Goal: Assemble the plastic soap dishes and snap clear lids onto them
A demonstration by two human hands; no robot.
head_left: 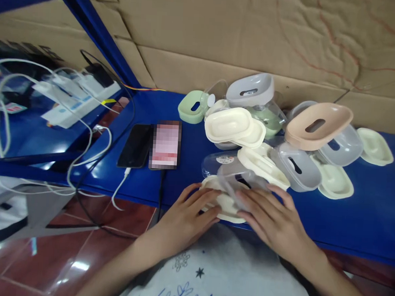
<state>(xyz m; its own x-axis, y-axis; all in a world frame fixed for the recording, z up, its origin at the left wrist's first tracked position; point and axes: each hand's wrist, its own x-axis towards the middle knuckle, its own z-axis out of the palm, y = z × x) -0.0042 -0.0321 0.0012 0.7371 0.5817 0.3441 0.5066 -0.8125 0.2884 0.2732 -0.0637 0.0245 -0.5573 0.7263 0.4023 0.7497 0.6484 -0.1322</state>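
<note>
At the bench's front edge, my left hand (194,207) has its fingers bent over the left side of a cream soap dish tray (227,207). My right hand (273,209) grips a greyish, see-through-looking soap dish piece (231,176), tilted above the tray and smeared by motion; its far end is hidden under my fingers. Just beyond lie a clear plastic cover (213,162) with a round sticker and a cream tray (266,167). A grey soap dish (296,166) with a slot sits to the right of these.
Behind is a heap with a peach dish (319,125), a pale grey dish (250,89), a green dish (191,107) and cream trays (230,125). Two phones (134,145) lie left on the blue bench (362,214). A power strip (82,104) trails several cables.
</note>
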